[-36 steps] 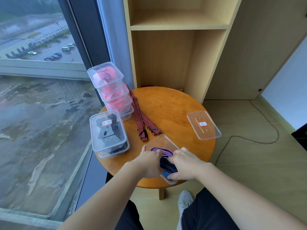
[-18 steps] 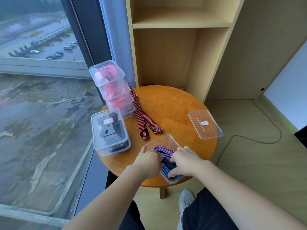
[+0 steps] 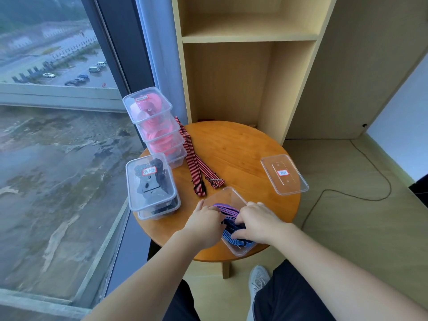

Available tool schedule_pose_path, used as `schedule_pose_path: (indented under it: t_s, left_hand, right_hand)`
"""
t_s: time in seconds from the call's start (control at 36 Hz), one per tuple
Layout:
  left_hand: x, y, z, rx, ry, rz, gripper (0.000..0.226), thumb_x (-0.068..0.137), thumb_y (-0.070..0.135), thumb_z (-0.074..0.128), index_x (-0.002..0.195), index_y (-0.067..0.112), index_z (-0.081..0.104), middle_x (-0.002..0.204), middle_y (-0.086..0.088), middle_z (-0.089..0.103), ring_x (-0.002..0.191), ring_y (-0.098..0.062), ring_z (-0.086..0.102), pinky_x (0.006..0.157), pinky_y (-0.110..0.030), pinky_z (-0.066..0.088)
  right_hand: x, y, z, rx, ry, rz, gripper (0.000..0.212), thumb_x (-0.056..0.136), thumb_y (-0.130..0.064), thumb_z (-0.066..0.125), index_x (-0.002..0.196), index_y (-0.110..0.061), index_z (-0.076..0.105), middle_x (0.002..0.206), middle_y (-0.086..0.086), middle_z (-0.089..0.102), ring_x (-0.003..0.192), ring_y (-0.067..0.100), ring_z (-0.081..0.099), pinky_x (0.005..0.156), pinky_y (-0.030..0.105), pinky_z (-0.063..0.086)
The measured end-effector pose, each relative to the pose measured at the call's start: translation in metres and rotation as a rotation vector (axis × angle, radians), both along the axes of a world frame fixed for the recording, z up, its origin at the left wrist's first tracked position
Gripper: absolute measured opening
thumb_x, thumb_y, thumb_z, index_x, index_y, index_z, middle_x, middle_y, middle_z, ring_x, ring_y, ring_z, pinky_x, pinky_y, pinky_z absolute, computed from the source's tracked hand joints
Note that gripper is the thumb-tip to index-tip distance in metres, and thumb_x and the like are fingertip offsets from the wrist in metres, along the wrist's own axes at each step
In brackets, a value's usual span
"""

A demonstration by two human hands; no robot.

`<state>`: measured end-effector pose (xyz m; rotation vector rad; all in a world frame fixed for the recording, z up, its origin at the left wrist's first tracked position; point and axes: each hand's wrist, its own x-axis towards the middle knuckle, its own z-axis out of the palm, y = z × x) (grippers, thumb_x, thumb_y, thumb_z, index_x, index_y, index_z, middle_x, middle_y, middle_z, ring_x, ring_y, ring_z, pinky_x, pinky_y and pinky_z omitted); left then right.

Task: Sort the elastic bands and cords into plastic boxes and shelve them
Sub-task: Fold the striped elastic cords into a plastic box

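Note:
An open clear plastic box [image 3: 225,195] sits at the near edge of the round wooden table [image 3: 234,147]. A bundle of blue-and-purple striped elastic band [image 3: 228,210] lies inside it. My left hand [image 3: 203,222] and my right hand [image 3: 257,222] both press into the box, fingers curled on the band. The box's clear lid [image 3: 284,174], with a red label, lies on the table's right side. Two red-and-black striped bands [image 3: 194,164] lie loose in the middle. Stacked lidded boxes of pink bands [image 3: 155,126] and black cords [image 3: 151,184] stand at the left.
A light wooden shelf unit [image 3: 250,38] stands just behind the table, its lower compartments open. A tall window [image 3: 58,135] runs along the left. A black cable [image 3: 361,195] trails over the floor at the right. My shoe [image 3: 258,280] is under the table's front edge.
Both hands have stayed in the open box, shifting slightly as they work the striped band down into it. Nothing else on the table has moved.

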<state>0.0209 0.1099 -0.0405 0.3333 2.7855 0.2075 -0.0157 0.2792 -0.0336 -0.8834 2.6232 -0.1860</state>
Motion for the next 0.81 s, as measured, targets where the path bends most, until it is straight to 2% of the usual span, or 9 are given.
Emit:
schedule_pose_path:
  t_s: [0.11, 0.22, 0.28, 0.31, 0.36, 0.42, 0.5, 0.61, 0.81]
  left_hand:
    - [0.003, -0.001, 0.002, 0.031, 0.031, 0.021, 0.037, 0.101, 0.028, 0.044, 0.133, 0.021, 0.059, 0.139, 0.0, 0.054, 0.136, -0.019, 0.038, 0.12, -0.045, -0.003]
    - [0.007, -0.001, 0.004, 0.06, 0.045, 0.049, 0.035, 0.1, 0.026, 0.045, 0.132, 0.021, 0.059, 0.139, -0.001, 0.054, 0.137, -0.018, 0.037, 0.12, -0.043, 0.0]
    - [0.009, -0.002, 0.008, 0.074, 0.061, 0.074, 0.034, 0.099, 0.024, 0.045, 0.129, 0.019, 0.061, 0.135, -0.002, 0.056, 0.131, -0.019, 0.042, 0.12, -0.041, 0.012]
    - [0.009, -0.003, 0.01, 0.084, 0.069, 0.096, 0.034, 0.099, 0.023, 0.046, 0.128, 0.018, 0.062, 0.132, -0.003, 0.057, 0.127, -0.02, 0.045, 0.116, -0.039, 0.024]
    - [0.01, -0.004, 0.016, 0.12, 0.089, 0.151, 0.033, 0.098, 0.024, 0.047, 0.127, 0.017, 0.063, 0.129, -0.003, 0.058, 0.118, -0.021, 0.051, 0.102, -0.036, 0.045]
    - [0.01, -0.005, 0.023, 0.153, 0.109, 0.19, 0.033, 0.097, 0.023, 0.049, 0.126, 0.017, 0.063, 0.125, -0.003, 0.059, 0.115, -0.021, 0.054, 0.093, -0.035, 0.051]
    - [0.007, -0.006, 0.031, 0.186, 0.137, 0.249, 0.03, 0.096, 0.021, 0.048, 0.121, 0.017, 0.065, 0.117, -0.001, 0.059, 0.11, -0.021, 0.056, 0.087, -0.035, 0.053]
    - [0.002, -0.009, 0.033, 0.242, 0.215, 0.34, 0.036, 0.096, 0.016, 0.047, 0.129, 0.013, 0.06, 0.124, -0.003, 0.058, 0.115, -0.022, 0.055, 0.092, -0.031, 0.046]
    - [-0.006, -0.016, 0.031, 0.299, 0.292, 0.433, 0.031, 0.091, 0.002, 0.042, 0.112, 0.008, 0.064, 0.107, -0.007, 0.059, 0.097, -0.024, 0.057, 0.084, -0.032, 0.047]
  right_hand:
    - [0.004, 0.002, 0.0, 0.021, -0.015, 0.0, 0.035, 0.089, -0.052, 0.061, 0.108, -0.024, 0.072, 0.107, 0.0, 0.067, 0.102, 0.02, 0.048, 0.093, 0.039, 0.042]
    - [0.005, 0.003, 0.007, -0.01, -0.006, -0.006, 0.035, 0.089, -0.052, 0.06, 0.107, -0.024, 0.072, 0.106, 0.0, 0.067, 0.104, 0.02, 0.049, 0.091, 0.036, 0.041]
    - [0.002, 0.004, 0.016, -0.058, 0.018, -0.025, 0.036, 0.09, -0.051, 0.06, 0.11, -0.024, 0.072, 0.107, 0.0, 0.068, 0.106, 0.021, 0.049, 0.088, 0.034, 0.038]
    - [0.001, 0.004, 0.02, -0.083, 0.035, -0.035, 0.036, 0.091, -0.05, 0.06, 0.113, -0.024, 0.072, 0.109, 0.0, 0.068, 0.108, 0.021, 0.05, 0.087, 0.033, 0.037]
    - [-0.002, 0.005, 0.028, -0.128, 0.063, -0.062, 0.036, 0.092, -0.047, 0.06, 0.115, -0.022, 0.071, 0.112, 0.0, 0.068, 0.111, 0.022, 0.05, 0.087, 0.032, 0.036]
    - [-0.005, 0.005, 0.035, -0.156, 0.082, -0.082, 0.035, 0.093, -0.045, 0.06, 0.113, -0.019, 0.072, 0.111, 0.002, 0.068, 0.111, 0.022, 0.051, 0.09, 0.033, 0.039]
    - [-0.013, 0.005, 0.044, -0.191, 0.098, -0.099, 0.033, 0.093, -0.043, 0.059, 0.103, -0.016, 0.074, 0.105, 0.003, 0.07, 0.107, 0.023, 0.054, 0.091, 0.034, 0.043]
    - [-0.031, -0.002, 0.05, -0.248, 0.08, -0.135, 0.028, 0.093, -0.038, 0.06, 0.099, -0.015, 0.075, 0.103, 0.003, 0.071, 0.099, 0.024, 0.061, 0.089, 0.039, 0.051]
    - [-0.077, -0.041, 0.041, -0.271, 0.008, -0.101, 0.023, 0.093, -0.029, 0.061, 0.101, -0.012, 0.074, 0.105, 0.006, 0.071, 0.097, 0.025, 0.063, 0.088, 0.038, 0.051]
